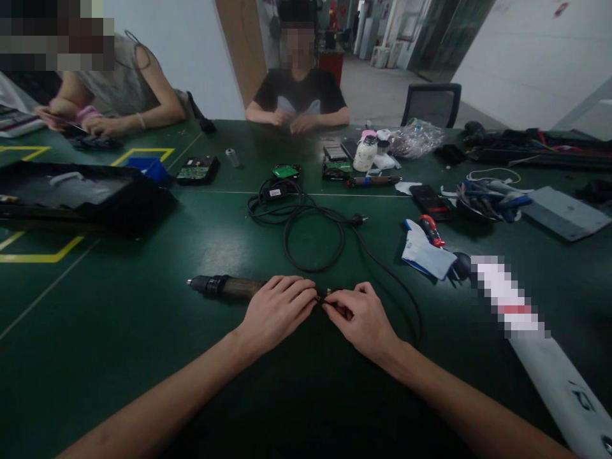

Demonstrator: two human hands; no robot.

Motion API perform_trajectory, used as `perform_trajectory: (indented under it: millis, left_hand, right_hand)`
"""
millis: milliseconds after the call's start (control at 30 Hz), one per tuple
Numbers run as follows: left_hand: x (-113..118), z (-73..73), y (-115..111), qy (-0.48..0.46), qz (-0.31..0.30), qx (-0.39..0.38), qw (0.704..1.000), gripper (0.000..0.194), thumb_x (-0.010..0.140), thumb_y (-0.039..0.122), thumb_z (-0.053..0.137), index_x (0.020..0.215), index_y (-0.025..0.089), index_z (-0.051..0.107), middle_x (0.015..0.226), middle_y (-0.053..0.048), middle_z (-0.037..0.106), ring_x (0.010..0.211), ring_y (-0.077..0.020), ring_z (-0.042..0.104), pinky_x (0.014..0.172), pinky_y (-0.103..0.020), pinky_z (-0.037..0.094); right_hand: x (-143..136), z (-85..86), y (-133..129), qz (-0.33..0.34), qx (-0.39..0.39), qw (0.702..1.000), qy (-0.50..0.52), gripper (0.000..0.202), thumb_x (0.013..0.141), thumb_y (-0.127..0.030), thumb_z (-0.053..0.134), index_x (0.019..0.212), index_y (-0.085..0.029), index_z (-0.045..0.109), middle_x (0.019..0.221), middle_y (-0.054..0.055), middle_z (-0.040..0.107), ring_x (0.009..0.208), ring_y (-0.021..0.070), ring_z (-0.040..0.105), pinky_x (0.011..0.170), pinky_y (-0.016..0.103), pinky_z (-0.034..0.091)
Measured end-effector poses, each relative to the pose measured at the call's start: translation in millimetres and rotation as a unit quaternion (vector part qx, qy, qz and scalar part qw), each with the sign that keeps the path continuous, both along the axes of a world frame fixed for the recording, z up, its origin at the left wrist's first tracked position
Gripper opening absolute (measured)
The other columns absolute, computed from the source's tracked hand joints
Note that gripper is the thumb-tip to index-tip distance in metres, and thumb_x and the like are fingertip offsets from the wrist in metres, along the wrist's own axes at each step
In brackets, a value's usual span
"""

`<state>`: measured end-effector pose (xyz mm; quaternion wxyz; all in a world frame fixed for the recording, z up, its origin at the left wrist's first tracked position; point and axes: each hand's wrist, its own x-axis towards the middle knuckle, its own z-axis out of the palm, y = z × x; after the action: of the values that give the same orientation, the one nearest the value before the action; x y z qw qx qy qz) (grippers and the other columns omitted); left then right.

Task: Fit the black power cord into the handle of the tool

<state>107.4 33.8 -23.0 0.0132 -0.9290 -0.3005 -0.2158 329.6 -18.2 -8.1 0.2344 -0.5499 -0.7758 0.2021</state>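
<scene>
An electric screwdriver (pixel 239 287) lies on the green table (pixel 191 357), its dark tip toward the left. My left hand (pixel 280 306) is wrapped over the tool's right part, which it mostly hides. Beside it, my right hand (pixel 361 315) is closed in a pinch on a small dark connector or cable end (pixel 325 298) at the tool's right end. Fingers hide how the two parts meet. A black cable (pixel 313 268) loops behind the hands, with a labelled box (pixel 275 191) on it and one strand curving down beside my right hand.
A black tray (pixel 62 191) stands left. Circuit boards (pixel 198 169), another screwdriver (pixel 375 182) and a white bottle (pixel 366 153) lie farther back. Right are a glove (pixel 428 252), a red-handled tool (pixel 431 231) and a white device (pixel 554 363). Two people sit across the table.
</scene>
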Motion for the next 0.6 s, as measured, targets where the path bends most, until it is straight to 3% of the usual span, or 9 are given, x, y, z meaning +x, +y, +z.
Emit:
perform_trajectory:
  millis: [500, 600]
  left_hand:
    - [-1.9, -0.3, -0.5, 0.013, -0.026, -0.008, 1.0, 0.026, 0.097, 0.026, 0.057, 0.123, 0.026, 0.063, 0.129, -0.003, 0.066, 0.12, -0.0236, 0.06, 0.097, -0.041, 0.048]
    - [-1.3, 0.2, -0.4, 0.005, 0.0, -0.009, 1.0, 0.02, 0.099, 0.029, 0.056, 0.117, 0.024, 0.064, 0.127, -0.003, 0.067, 0.117, -0.0228, 0.061, 0.096, -0.04, 0.048]
  right_hand:
    - [0.5, 2.8, -0.2, 0.007, -0.009, 1.0, 0.003, 0.012, 0.099, -0.027, 0.059, 0.103, -0.024, 0.07, 0.084, -0.001, 0.072, 0.069, 0.0149, 0.058, 0.08, 0.036, 0.032]
    - [0.9, 2.9, 0.0, 0.008, -0.009, 1.0, 0.0, 0.011, 0.099, -0.028, 0.059, 0.102, -0.023, 0.069, 0.081, -0.002, 0.071, 0.068, 0.0148, 0.058, 0.08, 0.036, 0.032]
